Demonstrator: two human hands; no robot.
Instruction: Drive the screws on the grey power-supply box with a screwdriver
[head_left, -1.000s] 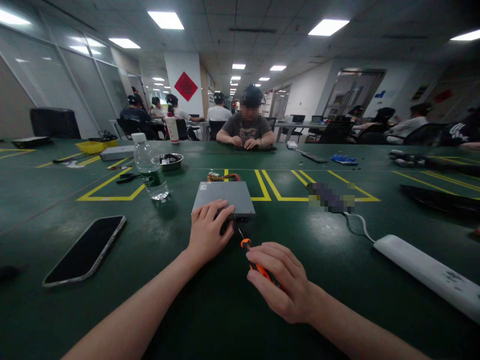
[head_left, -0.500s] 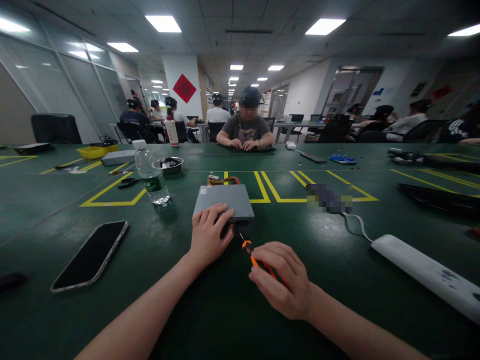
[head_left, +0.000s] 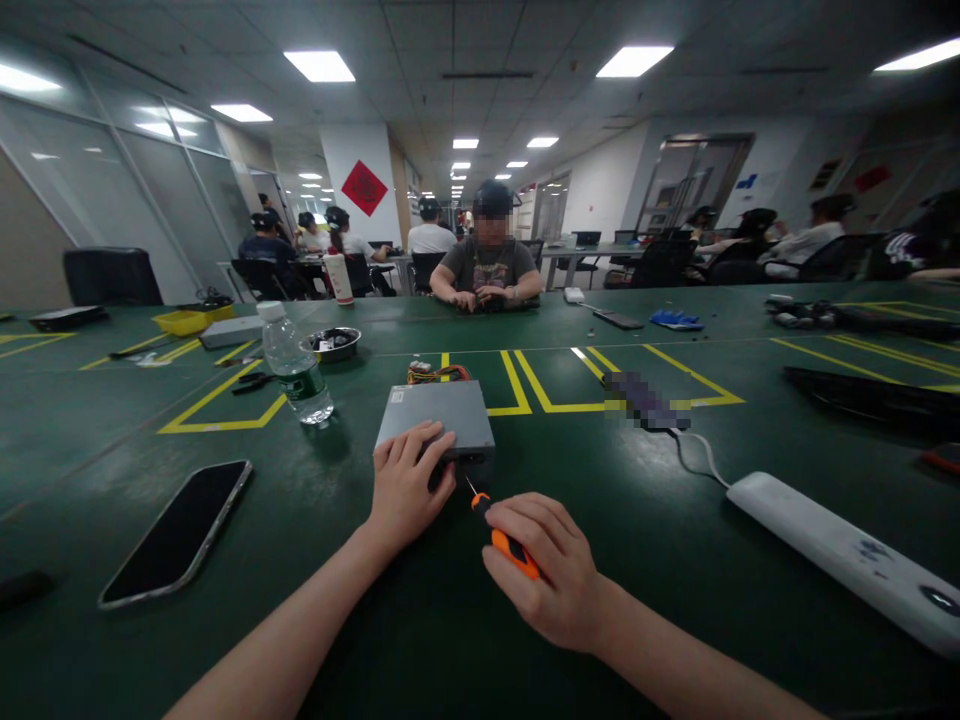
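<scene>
A grey metal computer power supply [head_left: 442,408] lies on the green table, a bundle of coloured wires [head_left: 431,372] at its far side. My left hand [head_left: 409,475] holds its near left part, with fingers over the top and the thumb down at the front face. In my right hand [head_left: 547,565] is an orange and black screwdriver [head_left: 510,548], gripped by the handle. Its thin shaft points up and left to the front face of the power supply, just right of my left thumb. Whether the tip touches anything I cannot tell.
Left of the power supply stand a water bottle [head_left: 294,375] and a metal bowl [head_left: 335,344] of small dark parts; a phone [head_left: 180,535] lies nearer. A white power strip [head_left: 832,550] with a cable is at right. Across the table sits a person [head_left: 487,265].
The view has shifted slightly. My right hand has turned around the screwdriver, so more of its handle shows. My left hand keeps its hold on the power supply.
</scene>
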